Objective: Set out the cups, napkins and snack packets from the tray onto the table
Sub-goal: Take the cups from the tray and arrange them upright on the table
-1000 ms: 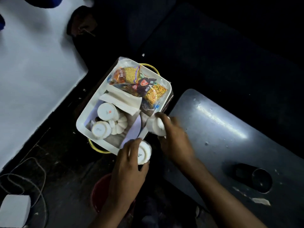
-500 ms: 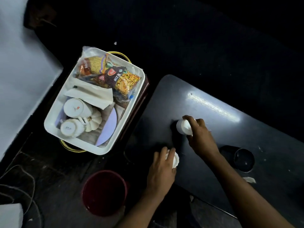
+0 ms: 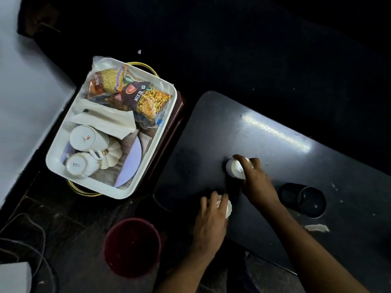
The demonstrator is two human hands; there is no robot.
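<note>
1. On the dark table, near its middle, the right hand grips a small white cup from above; fingers wrap its far side and hide part of the rim, so I cannot tell whether its base touches the surface.
2. Nearer the table's front edge, the left hand closes over a second white cup; only a sliver of white shows past the fingertips, and its contact with the table is hidden.
3. Left of the table, well apart from both hands, the white tray holds two overturned cups, a white ribbed piece half hidden behind them, folded napkins and snack packets at its far end.
4. A black cylinder lies on the table to the right of the right arm; dim light blurs its form.
5. A dark red bucket stands on the floor below the tray.
6. Cables and a pale block at the lower left are cut off by the frame.
</note>
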